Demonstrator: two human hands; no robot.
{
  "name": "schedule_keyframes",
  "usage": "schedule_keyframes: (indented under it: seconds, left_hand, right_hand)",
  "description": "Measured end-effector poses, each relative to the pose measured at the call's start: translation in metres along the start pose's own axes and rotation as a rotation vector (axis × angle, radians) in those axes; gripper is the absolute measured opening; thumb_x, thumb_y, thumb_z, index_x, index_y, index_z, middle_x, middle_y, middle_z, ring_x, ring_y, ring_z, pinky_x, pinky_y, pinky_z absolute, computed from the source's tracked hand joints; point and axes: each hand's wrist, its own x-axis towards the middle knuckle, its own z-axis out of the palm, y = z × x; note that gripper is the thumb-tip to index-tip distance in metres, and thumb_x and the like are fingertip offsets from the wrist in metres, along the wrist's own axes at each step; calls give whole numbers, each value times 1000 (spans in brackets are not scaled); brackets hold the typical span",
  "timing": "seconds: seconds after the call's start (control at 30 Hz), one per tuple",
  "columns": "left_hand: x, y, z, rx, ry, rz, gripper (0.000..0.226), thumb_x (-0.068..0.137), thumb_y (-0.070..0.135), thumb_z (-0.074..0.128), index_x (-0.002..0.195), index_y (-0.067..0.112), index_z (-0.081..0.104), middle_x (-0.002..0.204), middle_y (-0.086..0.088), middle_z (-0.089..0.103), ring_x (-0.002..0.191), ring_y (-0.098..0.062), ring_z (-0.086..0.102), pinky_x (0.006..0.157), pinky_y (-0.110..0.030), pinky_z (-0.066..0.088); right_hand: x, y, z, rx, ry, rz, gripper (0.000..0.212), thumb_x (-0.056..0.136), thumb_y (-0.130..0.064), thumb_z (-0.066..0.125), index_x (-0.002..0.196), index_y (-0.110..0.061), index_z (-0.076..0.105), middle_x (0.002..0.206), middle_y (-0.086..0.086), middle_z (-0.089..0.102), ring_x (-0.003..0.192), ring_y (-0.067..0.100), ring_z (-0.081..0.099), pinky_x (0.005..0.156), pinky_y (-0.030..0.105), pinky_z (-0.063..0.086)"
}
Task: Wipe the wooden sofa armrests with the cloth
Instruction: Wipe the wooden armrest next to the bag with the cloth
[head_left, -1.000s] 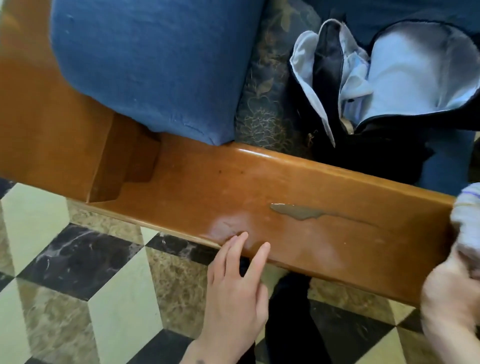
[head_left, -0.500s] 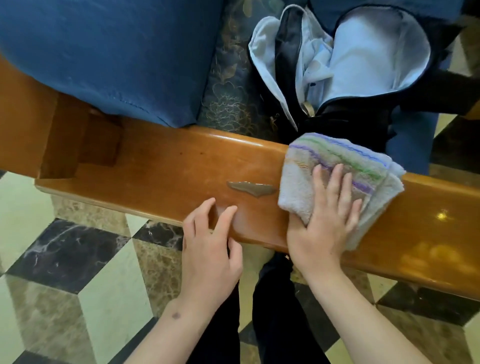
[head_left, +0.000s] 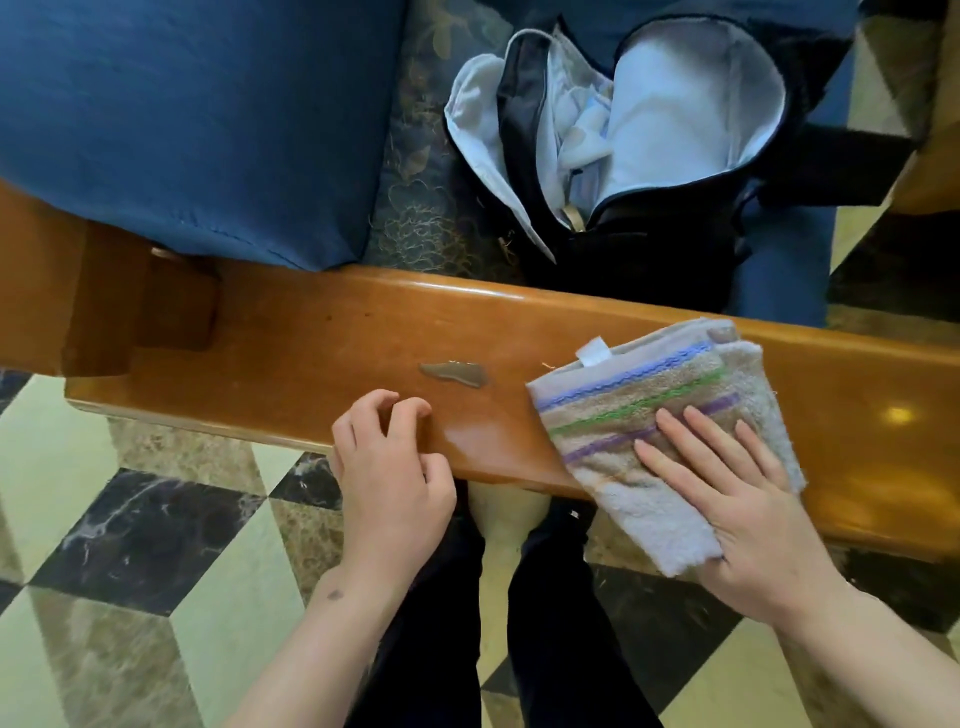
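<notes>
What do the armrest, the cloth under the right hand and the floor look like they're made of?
Armrest: wood, apparently with a glossy varnish; it shows bright reflections and one grey patch where the finish looks chipped. Cloth: looped terry, likely cotton, pale with blue, green and purple stripes and a sewn tag. Floor: polished stone-look tiles with marble-like veining; real marble or ceramic, I cannot tell.

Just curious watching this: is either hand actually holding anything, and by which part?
Nothing is gripped. The right hand presses flat on the cloth's near half; the left hand rests its fingertips on the armrest edge.
</notes>
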Motion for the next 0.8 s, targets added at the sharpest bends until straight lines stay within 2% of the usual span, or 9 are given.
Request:
schedule_keyframes:
  seconds: [0.07,0.13,0.17,0.27,0.37,0.5,0.6,0.73,0.8]
  left_hand:
    - [2,2,0,6,-3,6,38,82,12,65,119,23,59,131,-1,44,125,-25,36,104,-53,44]
    - [3,3,0,1,8,14,36,83,14,65,118,22,59,131,-2,44,125,-25,36,105,-51,43]
    - [3,3,2,-4,13,17,36,84,14,65,118,23,59,132,-2,43,126,-25,36,106,-51,42]
    - [4,0,3,-57,42,-28,40,82,9,64,116,27,57,134,0,41,130,-24,33,109,-54,38]
    - [9,-10,-1,-132,126,-132,45,79,3,62,116,27,55,136,2,40,127,-26,34,106,-55,38]
    - [16,-17,-7,-123,132,-118,49,77,1,59,120,24,53,135,0,41,126,-26,34,105,-44,29]
    - [18,-25,-14,-266,150,-121,52,77,0,55,121,27,52,133,6,44,127,-17,39,109,-38,35]
    - [23,-32,-34,-600,245,-293,52,82,7,50,118,43,53,122,22,50,117,2,51,90,-7,42]
    - [25,-43,-45,-643,311,-314,51,84,6,50,116,46,55,124,19,55,117,-1,54,92,-15,45]
  right_hand:
    - [-7,2,-1,61,53,139,68,103,-64,31,157,-23,39,167,3,34,159,21,18,128,51,11]
    - [-3,-13,3,115,149,347,69,95,-51,40,158,-21,39,169,2,28,159,23,17,128,57,9]
    - [5,-28,7,153,211,487,74,91,-47,41,159,-20,38,170,1,25,159,23,15,129,57,5]
    - [52,-78,16,243,397,904,80,92,-62,34,163,-25,28,174,-1,14,161,21,6,129,50,-3]
    - [102,-111,20,313,477,1115,78,94,-47,41,166,-26,19,176,-1,3,161,21,-3,128,54,-5]
    - [131,-139,30,329,460,1031,82,92,-43,45,167,-24,15,176,2,-1,161,23,-7,127,53,-8]
    - [141,-168,41,267,362,842,88,88,-42,46,167,-24,11,176,3,-3,161,23,-8,127,52,-10]
    - [152,-198,61,156,239,573,96,87,-50,57,167,-21,12,176,7,0,161,27,-5,127,55,-6]
    - [158,-214,70,70,173,464,103,86,-55,64,167,-19,11,175,10,-1,161,31,-4,127,57,-4]
